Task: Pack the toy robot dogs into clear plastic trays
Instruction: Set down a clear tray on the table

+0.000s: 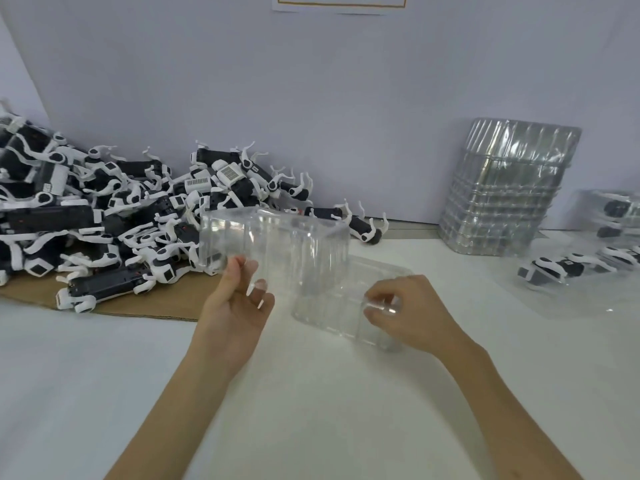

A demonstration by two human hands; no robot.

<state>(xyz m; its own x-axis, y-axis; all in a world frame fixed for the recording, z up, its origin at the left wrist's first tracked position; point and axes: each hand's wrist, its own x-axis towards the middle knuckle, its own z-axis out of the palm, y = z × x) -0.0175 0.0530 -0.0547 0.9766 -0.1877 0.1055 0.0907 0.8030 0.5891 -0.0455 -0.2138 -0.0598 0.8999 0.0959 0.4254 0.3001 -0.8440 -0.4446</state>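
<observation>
On the table (311, 403), hands (239, 306) (408, 310) pinch tray (298, 244) edges.

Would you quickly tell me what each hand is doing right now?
Left hand: pinches the raised tray.
Right hand: pinches the edge of the lower tray.

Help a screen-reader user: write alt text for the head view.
The left hand grips a raised clear tray while the right hand pinches another tray lying on the white table. Toy robot dogs are piled left; stacked trays stand right.
</observation>
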